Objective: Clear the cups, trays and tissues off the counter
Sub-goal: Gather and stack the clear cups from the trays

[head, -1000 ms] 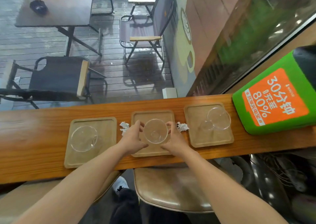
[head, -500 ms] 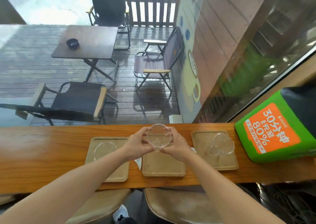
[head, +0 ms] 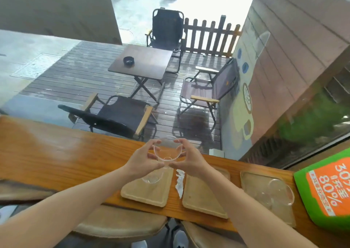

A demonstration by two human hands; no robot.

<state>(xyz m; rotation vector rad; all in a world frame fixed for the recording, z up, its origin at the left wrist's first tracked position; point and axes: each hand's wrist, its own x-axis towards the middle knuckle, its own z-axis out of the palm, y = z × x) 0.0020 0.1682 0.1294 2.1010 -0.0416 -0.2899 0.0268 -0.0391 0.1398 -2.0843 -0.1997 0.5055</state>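
Note:
I hold a clear plastic cup (head: 166, 150) in the air above the wooden counter (head: 56, 153), my left hand (head: 144, 158) on its left side and my right hand (head: 189, 157) on its right. Below it three wooden trays lie in a row. The left tray (head: 149, 192) carries a second clear cup (head: 152, 177). The middle tray (head: 202, 196) is bare. The right tray (head: 253, 181) holds a third clear cup (head: 278, 192) lying on its side. A crumpled white tissue (head: 180, 181) lies between the left and middle trays.
A green and orange box (head: 327, 189) stands at the counter's right end. Two padded stools (head: 121, 223) sit under the counter's near edge. Beyond the glass is a deck with a table and folding chairs.
Both hands have lifted the cup off the middle tray and raised it above the counter. The view has tilted upward and shifted left.

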